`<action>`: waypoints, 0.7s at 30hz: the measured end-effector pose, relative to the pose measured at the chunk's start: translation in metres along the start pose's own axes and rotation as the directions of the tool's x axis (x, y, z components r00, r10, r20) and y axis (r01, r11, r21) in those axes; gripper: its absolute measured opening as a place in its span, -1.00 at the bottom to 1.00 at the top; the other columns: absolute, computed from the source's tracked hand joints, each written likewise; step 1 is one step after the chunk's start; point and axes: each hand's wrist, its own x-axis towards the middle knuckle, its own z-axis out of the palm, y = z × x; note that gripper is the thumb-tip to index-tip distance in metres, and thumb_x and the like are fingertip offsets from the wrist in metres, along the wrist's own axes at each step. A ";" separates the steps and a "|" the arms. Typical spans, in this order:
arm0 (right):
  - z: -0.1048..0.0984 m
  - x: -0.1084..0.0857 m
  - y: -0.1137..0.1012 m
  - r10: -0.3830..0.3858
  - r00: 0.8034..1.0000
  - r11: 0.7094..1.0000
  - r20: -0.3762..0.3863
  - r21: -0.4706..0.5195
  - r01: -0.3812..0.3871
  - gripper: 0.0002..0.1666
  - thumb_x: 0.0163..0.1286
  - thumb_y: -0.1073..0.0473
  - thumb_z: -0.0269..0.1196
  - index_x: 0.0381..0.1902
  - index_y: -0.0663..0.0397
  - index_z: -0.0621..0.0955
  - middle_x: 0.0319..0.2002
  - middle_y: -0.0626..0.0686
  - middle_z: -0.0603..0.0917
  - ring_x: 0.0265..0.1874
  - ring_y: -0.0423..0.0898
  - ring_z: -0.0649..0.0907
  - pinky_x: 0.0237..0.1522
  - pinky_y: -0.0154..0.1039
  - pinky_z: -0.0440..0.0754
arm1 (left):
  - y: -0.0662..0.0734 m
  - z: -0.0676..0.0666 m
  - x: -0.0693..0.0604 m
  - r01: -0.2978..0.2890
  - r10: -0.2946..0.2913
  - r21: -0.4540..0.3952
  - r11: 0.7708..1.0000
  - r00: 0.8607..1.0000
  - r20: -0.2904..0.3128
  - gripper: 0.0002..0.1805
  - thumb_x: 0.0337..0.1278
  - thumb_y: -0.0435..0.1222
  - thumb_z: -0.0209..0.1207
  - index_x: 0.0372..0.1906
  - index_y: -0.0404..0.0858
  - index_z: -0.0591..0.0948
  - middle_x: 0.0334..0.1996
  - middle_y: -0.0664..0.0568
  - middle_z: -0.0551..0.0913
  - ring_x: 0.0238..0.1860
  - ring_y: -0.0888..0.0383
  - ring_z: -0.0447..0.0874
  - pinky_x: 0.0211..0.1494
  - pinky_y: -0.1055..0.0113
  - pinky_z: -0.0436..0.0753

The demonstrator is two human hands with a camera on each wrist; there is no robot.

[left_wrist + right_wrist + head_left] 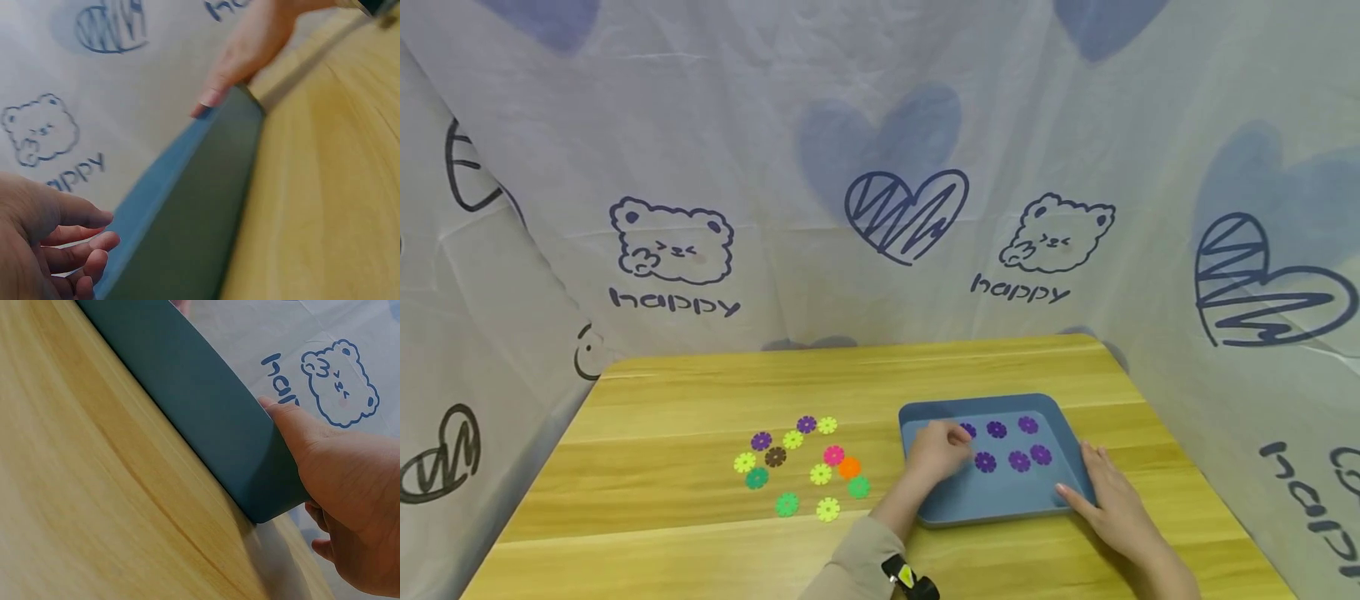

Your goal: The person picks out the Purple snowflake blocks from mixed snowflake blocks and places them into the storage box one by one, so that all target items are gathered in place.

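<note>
A shallow blue-grey tray point(1000, 504) sits on the table with several purple notched plastic discs point(1019, 461) lying flat inside, roughly in two rows. My left hand point(938, 452) is over the tray's left part, beside the leftmost purple discs, one of which it partly covers. In the left wrist view its fingers are loosely bent, and nothing shows between thumb and fingertips. My right hand point(1116, 508) holds the tray's right side near the front corner. The right wrist view shows the thumb over the rim and the other fingers along the outer wall, partly hidden.
Left of the tray, several loose notched discs lie spread on the wooden table point(647, 533): yellow point(827, 509), green point(787, 504), orange point(850, 467), pink point(833, 455), brown point(775, 457) and purple point(762, 441). A printed white cloth point(790, 217) hangs behind and beside the table.
</note>
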 end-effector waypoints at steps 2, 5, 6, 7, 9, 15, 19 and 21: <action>0.000 -0.001 0.000 0.003 1.000 1.000 0.003 -0.002 -0.003 0.09 0.38 -0.22 0.17 0.46 0.47 0.02 0.43 0.53 0.08 0.43 0.48 0.04 0.31 0.45 0.07 | 0.001 -0.008 -0.002 -0.014 0.014 -0.051 0.999 1.000 -0.006 -0.90 0.03 -0.39 0.34 -0.30 -0.27 0.70 -0.49 0.08 0.67 -0.52 0.29 0.52 -0.49 0.46 0.52; -0.001 -0.001 0.000 0.003 1.000 1.000 0.004 -0.007 -0.003 0.09 0.38 -0.22 0.18 0.47 0.47 0.01 0.43 0.53 0.08 0.43 0.48 0.05 0.31 0.46 0.07 | 0.002 -0.021 -0.006 -0.028 0.026 -0.108 0.994 0.999 -0.028 -0.86 0.06 -0.37 0.33 -0.25 -0.31 0.69 -0.48 0.07 0.66 -0.53 0.28 0.51 -0.50 0.47 0.51; -0.001 -0.001 0.000 0.002 1.000 1.000 0.004 -0.009 -0.002 0.09 0.38 -0.21 0.18 0.47 0.47 0.01 0.43 0.53 0.08 0.43 0.48 0.05 0.31 0.46 0.07 | 0.002 -0.026 -0.007 -0.033 0.028 -0.121 0.992 0.999 -0.039 -0.86 0.07 -0.37 0.32 -0.24 -0.31 0.69 -0.48 0.06 0.66 -0.53 0.28 0.50 -0.51 0.47 0.49; -0.001 -0.001 0.000 0.002 1.000 1.000 0.003 -0.009 -0.002 0.09 0.38 -0.21 0.18 0.47 0.47 0.01 0.43 0.53 0.08 0.43 0.48 0.05 0.30 0.46 0.07 | 0.003 -0.031 -0.008 -0.033 0.026 -0.130 0.991 0.998 -0.054 -0.86 0.07 -0.36 0.33 -0.24 -0.31 0.69 -0.47 0.06 0.66 -0.52 0.28 0.50 -0.49 0.47 0.49; -0.001 -0.001 0.000 -0.002 1.000 1.000 0.001 -0.012 0.002 0.08 0.38 -0.21 0.18 0.47 0.47 0.01 0.43 0.53 0.09 0.43 0.48 0.06 0.30 0.46 0.08 | 0.003 -0.042 -0.011 -0.027 0.014 -0.152 0.988 0.996 -0.084 -0.85 0.07 -0.35 0.33 -0.23 -0.30 0.69 -0.45 0.05 0.65 -0.48 0.26 0.49 -0.46 0.46 0.49; 0.000 -0.001 0.001 0.000 1.000 1.000 0.007 -0.001 0.000 0.08 0.39 -0.21 0.17 0.47 0.46 0.01 0.43 0.53 0.08 0.43 0.47 0.04 0.31 0.46 0.07 | -0.004 -0.076 -0.018 -0.018 -0.014 -0.176 0.984 0.983 -0.182 -0.84 0.11 -0.32 0.30 -0.21 -0.28 0.69 -0.34 -0.04 0.69 -0.37 0.18 0.56 -0.36 0.40 0.55; 0.001 0.000 0.002 0.014 1.000 1.000 0.020 0.005 -0.014 0.10 0.38 -0.23 0.17 0.47 0.46 0.00 0.44 0.52 0.07 0.44 0.47 0.03 0.31 0.45 0.06 | -0.017 -0.097 -0.019 0.004 -0.042 -0.151 0.989 0.968 -0.248 -0.81 0.16 -0.27 0.27 -0.16 -0.27 0.69 -0.31 -0.04 0.69 -0.34 0.16 0.59 -0.33 0.38 0.55; 0.000 0.000 0.002 0.022 0.999 1.000 0.025 0.004 -0.022 0.10 0.38 -0.23 0.16 0.48 0.45 -0.01 0.44 0.52 0.06 0.44 0.47 0.02 0.32 0.45 0.06 | -0.023 -0.108 -0.019 0.023 -0.062 -0.143 0.989 0.959 -0.277 -0.79 0.18 -0.24 0.26 -0.14 -0.25 0.69 -0.30 -0.03 0.69 -0.35 0.15 0.59 -0.33 0.37 0.54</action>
